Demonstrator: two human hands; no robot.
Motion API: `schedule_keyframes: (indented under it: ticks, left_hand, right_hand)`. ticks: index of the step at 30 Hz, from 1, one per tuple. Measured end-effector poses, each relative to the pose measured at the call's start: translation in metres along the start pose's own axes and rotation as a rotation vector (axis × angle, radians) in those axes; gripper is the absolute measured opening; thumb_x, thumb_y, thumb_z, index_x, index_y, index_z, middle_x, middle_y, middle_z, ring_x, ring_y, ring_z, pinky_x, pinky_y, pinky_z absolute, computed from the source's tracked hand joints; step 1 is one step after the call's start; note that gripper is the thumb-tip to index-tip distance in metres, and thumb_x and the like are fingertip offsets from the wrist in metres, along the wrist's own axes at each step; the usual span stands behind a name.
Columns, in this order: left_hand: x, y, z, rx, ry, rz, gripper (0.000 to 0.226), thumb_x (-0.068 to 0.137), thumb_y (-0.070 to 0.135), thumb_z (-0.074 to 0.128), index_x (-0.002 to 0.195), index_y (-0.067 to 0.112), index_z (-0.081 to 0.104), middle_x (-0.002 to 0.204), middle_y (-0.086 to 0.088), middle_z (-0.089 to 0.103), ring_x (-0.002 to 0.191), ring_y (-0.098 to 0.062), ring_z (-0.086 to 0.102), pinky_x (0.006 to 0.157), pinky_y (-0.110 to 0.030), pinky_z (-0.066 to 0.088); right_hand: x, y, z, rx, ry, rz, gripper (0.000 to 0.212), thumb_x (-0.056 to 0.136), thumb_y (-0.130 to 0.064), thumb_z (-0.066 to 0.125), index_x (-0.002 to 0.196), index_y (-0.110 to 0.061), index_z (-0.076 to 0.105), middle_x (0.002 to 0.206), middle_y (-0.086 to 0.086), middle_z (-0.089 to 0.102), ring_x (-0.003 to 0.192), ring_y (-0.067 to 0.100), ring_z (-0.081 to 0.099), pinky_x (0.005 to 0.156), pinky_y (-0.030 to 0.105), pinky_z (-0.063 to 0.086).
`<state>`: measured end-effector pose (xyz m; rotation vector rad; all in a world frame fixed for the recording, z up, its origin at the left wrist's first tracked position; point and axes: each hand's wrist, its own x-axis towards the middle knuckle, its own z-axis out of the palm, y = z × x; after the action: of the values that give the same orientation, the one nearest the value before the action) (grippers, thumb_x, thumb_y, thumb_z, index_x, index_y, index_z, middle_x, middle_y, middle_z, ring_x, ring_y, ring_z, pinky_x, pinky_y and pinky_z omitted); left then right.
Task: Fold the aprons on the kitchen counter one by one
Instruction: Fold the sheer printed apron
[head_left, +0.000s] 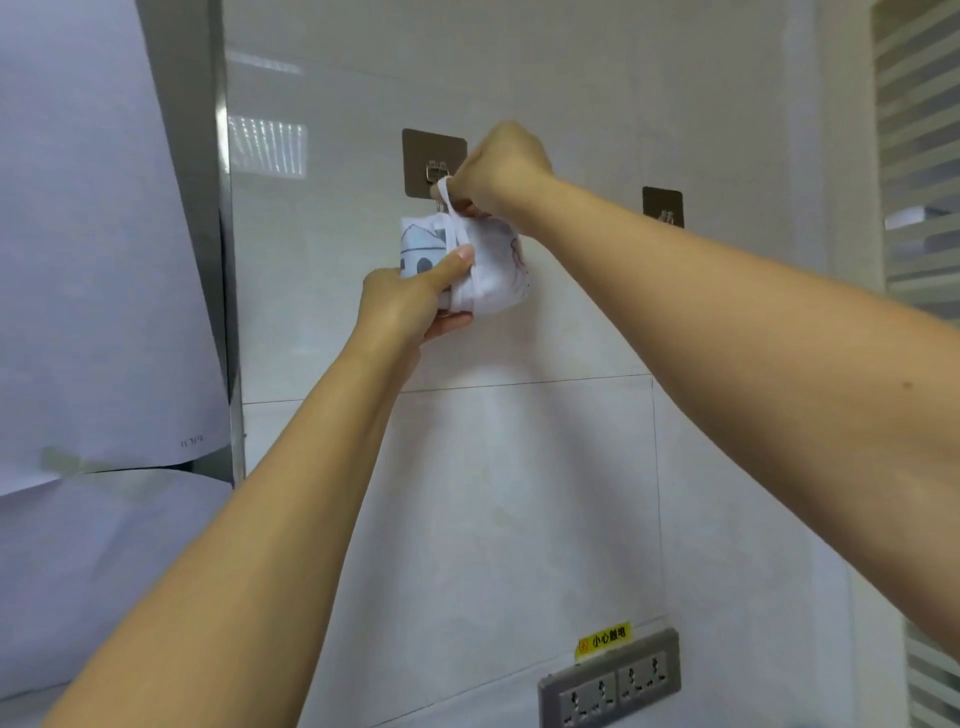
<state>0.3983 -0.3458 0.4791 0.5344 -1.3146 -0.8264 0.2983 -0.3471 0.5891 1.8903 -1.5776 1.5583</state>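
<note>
My left hand (410, 301) grips the folded apron (493, 270) from below, at the centre of the frame before the tiled wall (519, 467). My right hand (501, 166) pinches its white strap (451, 208) at the hook (426, 148) just above.

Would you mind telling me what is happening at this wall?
A person holds a folded apron at the left wall hook. The left hand grips the bundle, while the right hand pinches its white strap by the hook. Whether the strap is hooked yet is unclear. The right hook is bare.
</note>
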Motion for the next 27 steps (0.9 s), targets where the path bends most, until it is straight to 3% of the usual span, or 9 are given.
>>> schedule_keyframes:
  ticks: [3,8,11,15,18,21,24,27]
  left_hand:
    - [0.002,-0.004,-0.006,-0.025,0.009,-0.004,0.035,0.083,0.023,0.075,0.109,0.001,0.065,0.097,-0.012,0.072,0.079,-0.018,0.072,0.065,-0.027,0.058]
    - [0.007,0.000,-0.009,-0.013,-0.039,-0.013,0.029,0.084,0.022,0.073,0.104,0.002,0.066,0.096,-0.012,0.072,0.079,-0.018,0.072,0.065,-0.026,0.058]
    - [0.010,-0.003,-0.013,-0.004,-0.043,-0.040,0.033,0.084,0.024,0.073,0.106,0.001,0.065,0.098,-0.013,0.072,0.079,-0.019,0.071,0.066,-0.027,0.058]
    - [0.014,-0.003,-0.014,0.019,-0.021,-0.057,0.042,0.083,0.028,0.074,0.112,-0.001,0.063,0.099,-0.013,0.071,0.076,-0.019,0.072,0.063,-0.026,0.057]
    - [0.016,-0.001,-0.015,0.039,-0.010,-0.048,0.045,0.083,0.030,0.073,0.114,-0.001,0.061,0.101,-0.013,0.071,0.076,-0.020,0.072,0.062,-0.026,0.057]
    - [0.015,-0.004,-0.015,0.044,-0.018,-0.041,0.042,0.085,0.030,0.072,0.111,-0.001,0.063,0.100,-0.014,0.071,0.078,-0.020,0.072,0.064,-0.025,0.058]
    - [0.011,-0.014,-0.014,0.043,0.022,0.050,0.034,0.086,0.027,0.071,0.109,0.003,0.065,0.102,-0.015,0.071,0.090,-0.025,0.071,0.070,-0.029,0.059]
    - [0.005,-0.023,-0.018,0.033,0.016,0.109,0.031,0.087,0.026,0.070,0.111,0.007,0.065,0.106,-0.015,0.070,0.095,-0.024,0.069,0.072,-0.030,0.059]
  right_hand:
    - [0.002,0.004,0.009,0.088,0.022,-0.027,0.017,0.078,-0.030,0.075,0.079,-0.014,0.069,0.080,0.001,0.067,0.076,0.017,0.065,0.066,0.023,0.051]
    - [0.004,0.012,0.016,0.250,0.160,0.056,0.015,0.083,-0.028,0.071,0.085,-0.013,0.073,0.084,0.003,0.070,0.075,0.018,0.066,0.057,0.021,0.047]
    - [0.004,0.017,0.019,0.277,0.155,0.061,0.017,0.082,-0.026,0.071,0.087,-0.010,0.072,0.084,0.004,0.069,0.073,0.019,0.065,0.050,0.020,0.043]
    - [0.004,0.014,0.016,0.214,0.141,0.079,0.008,0.084,-0.019,0.069,0.080,-0.012,0.066,0.081,0.003,0.065,0.074,0.019,0.065,0.045,0.020,0.040]
    - [0.008,0.012,0.016,0.203,0.136,0.087,0.020,0.083,-0.012,0.065,0.064,-0.014,0.061,0.069,0.000,0.063,0.067,0.015,0.066,0.053,0.021,0.050]
    - [0.013,0.010,0.017,0.197,0.141,0.075,0.007,0.081,-0.013,0.067,0.075,-0.011,0.067,0.078,0.002,0.069,0.069,0.015,0.068,0.065,0.026,0.058]
    - [0.012,0.002,0.015,0.067,0.149,-0.003,0.028,0.083,-0.017,0.069,0.063,-0.015,0.049,0.070,-0.001,0.055,0.073,0.015,0.060,0.051,0.020,0.046]
    - [0.007,-0.002,0.018,-0.054,0.152,-0.135,0.027,0.086,-0.014,0.065,0.065,-0.015,0.047,0.075,0.002,0.051,0.080,0.018,0.058,0.063,0.023,0.045]
